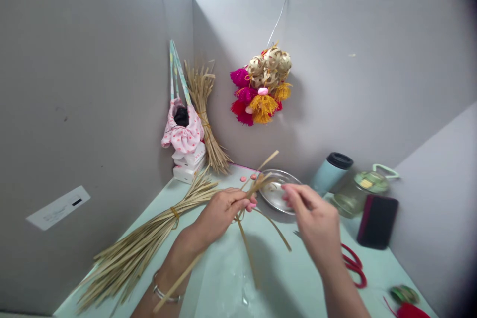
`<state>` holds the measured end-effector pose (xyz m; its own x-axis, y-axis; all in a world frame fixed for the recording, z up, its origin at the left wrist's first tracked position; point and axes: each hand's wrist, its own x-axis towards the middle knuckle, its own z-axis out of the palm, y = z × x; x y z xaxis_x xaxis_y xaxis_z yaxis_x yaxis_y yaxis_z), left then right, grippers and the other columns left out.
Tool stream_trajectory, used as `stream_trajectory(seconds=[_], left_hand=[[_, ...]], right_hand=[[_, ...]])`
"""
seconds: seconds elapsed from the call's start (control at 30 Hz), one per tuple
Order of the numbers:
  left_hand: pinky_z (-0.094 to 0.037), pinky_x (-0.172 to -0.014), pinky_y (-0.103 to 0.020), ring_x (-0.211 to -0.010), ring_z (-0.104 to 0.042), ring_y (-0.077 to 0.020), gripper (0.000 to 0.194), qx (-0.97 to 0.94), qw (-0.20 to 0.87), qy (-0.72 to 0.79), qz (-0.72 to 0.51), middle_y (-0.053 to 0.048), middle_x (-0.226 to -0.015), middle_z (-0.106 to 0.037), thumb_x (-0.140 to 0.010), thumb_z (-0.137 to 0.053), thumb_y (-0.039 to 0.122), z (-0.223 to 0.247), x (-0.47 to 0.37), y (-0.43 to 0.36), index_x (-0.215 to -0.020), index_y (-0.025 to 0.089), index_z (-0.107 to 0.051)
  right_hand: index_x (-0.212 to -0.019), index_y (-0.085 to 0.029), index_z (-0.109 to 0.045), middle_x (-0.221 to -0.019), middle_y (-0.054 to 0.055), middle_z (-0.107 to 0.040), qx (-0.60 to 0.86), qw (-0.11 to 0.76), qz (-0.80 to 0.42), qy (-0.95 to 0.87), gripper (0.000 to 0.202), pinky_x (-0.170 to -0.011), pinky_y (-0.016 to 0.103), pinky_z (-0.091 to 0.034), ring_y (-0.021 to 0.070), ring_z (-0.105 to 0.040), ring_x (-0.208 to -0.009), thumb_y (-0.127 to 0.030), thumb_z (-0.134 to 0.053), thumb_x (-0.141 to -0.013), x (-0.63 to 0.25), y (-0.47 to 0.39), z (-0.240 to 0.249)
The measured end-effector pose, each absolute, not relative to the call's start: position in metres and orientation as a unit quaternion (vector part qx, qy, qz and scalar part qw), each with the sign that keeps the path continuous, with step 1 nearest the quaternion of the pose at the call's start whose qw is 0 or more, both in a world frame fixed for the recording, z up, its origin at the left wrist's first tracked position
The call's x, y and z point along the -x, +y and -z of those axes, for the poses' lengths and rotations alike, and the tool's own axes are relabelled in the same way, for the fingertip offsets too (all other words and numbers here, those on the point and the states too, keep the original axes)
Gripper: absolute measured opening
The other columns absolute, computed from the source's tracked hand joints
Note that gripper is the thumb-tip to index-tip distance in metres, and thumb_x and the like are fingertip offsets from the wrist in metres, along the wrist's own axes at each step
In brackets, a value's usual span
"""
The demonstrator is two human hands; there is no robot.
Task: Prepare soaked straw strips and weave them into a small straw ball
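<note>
My left hand (pixel 222 211) pinches several thin tan straw strips (pixel 257 186) above the pale green table (pixel 283 278). The strips cross at my fingertips; their ends stick up toward the back wall and trail down over the table. One long strip (pixel 179 280) runs back under my left wrist. My right hand (pixel 315 221) hovers just right of the strips with fingers loosely curled toward them, and I cannot tell whether it touches a strip.
A tied bundle of straw (pixel 145 246) lies along the left. A metal dish (pixel 278 191), a teal tumbler (pixel 330 173), a glass jar (pixel 357 191), a dark case (pixel 377 221) and red-handled scissors (pixel 352 263) stand right. Woven balls with tassels (pixel 263 84) hang on the partition.
</note>
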<state>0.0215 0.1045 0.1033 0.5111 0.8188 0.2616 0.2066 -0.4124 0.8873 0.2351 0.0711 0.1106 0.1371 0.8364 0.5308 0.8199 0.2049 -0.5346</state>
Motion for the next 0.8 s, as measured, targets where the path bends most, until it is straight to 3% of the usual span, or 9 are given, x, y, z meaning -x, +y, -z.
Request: stream_trajectory(seconds=[0.07, 0.2, 0.3, 0.4, 0.6, 0.8], left_hand=[[-0.039, -0.083, -0.025, -0.091, -0.058, -0.0166, 0.031, -0.744, 0.43, 0.358, -0.364, -0.002, -0.1, -0.071, -0.097, -0.046, 0.032, -0.107, -0.015, 0.106, -0.081, 0.017, -0.069], [-0.038, -0.072, -0.024, -0.077, -0.053, -0.014, 0.034, -0.739, 0.433, 0.38, -0.349, -0.001, -0.094, -0.07, -0.097, -0.046, 0.036, -0.11, -0.006, 0.108, -0.081, 0.016, -0.069], [-0.038, -0.073, -0.023, -0.077, -0.054, -0.0133, 0.035, -0.743, 0.439, 0.367, -0.347, -0.002, -0.101, -0.07, -0.098, -0.044, 0.036, -0.111, -0.006, 0.108, -0.081, 0.016, -0.068], [-0.039, -0.079, -0.023, -0.086, -0.058, -0.0143, 0.034, -0.747, 0.449, 0.353, -0.341, -0.002, -0.103, -0.07, -0.098, -0.044, 0.034, -0.111, -0.007, 0.108, -0.082, 0.016, -0.067], [-0.041, -0.086, -0.024, -0.09, -0.06, -0.0148, 0.033, -0.75, 0.465, 0.33, -0.336, -0.002, -0.104, -0.071, -0.098, -0.044, 0.031, -0.111, -0.007, 0.106, -0.079, 0.016, -0.067], [-0.042, -0.085, -0.024, -0.086, -0.059, -0.0141, 0.032, -0.744, 0.467, 0.333, -0.343, -0.002, -0.101, -0.071, -0.097, -0.045, 0.03, -0.113, -0.007, 0.108, -0.08, 0.016, -0.068]], right_hand=[[-0.104, -0.02, -0.07, -0.095, 0.006, -0.073, 0.693, 0.296, 0.012, -0.658, 0.041, -0.072, 0.03, -0.054, 0.0195, -0.069, -0.083, -0.041, -0.035, -0.103, -0.262, 0.094, -0.107], [-0.102, -0.02, -0.07, -0.108, 0.006, -0.071, 0.707, 0.156, 0.009, -0.69, 0.018, -0.086, 0.037, -0.054, 0.0202, -0.067, -0.097, -0.03, -0.056, -0.097, -0.293, 0.147, -0.081], [-0.121, -0.018, -0.061, -0.124, 0.009, -0.063, 0.718, 0.059, 0.018, -0.693, 0.03, -0.089, 0.044, -0.055, 0.0221, -0.064, -0.105, -0.033, -0.061, -0.095, -0.294, 0.176, -0.055], [-0.125, -0.018, -0.059, -0.127, 0.009, -0.061, 0.722, -0.004, 0.028, -0.692, 0.034, -0.088, 0.045, -0.055, 0.0233, -0.064, -0.106, -0.034, -0.061, -0.095, -0.289, 0.189, -0.036], [-0.126, -0.018, -0.058, -0.127, 0.009, -0.061, 0.709, -0.036, 0.023, -0.703, 0.035, -0.088, 0.045, -0.055, 0.0235, -0.064, -0.106, -0.034, -0.061, -0.095, -0.291, 0.194, -0.023], [-0.123, -0.018, -0.06, -0.124, 0.008, -0.063, 0.695, 0.035, -0.045, -0.717, 0.032, -0.087, 0.043, -0.056, 0.0222, -0.065, -0.103, -0.035, -0.06, -0.096, -0.325, 0.195, -0.043]])
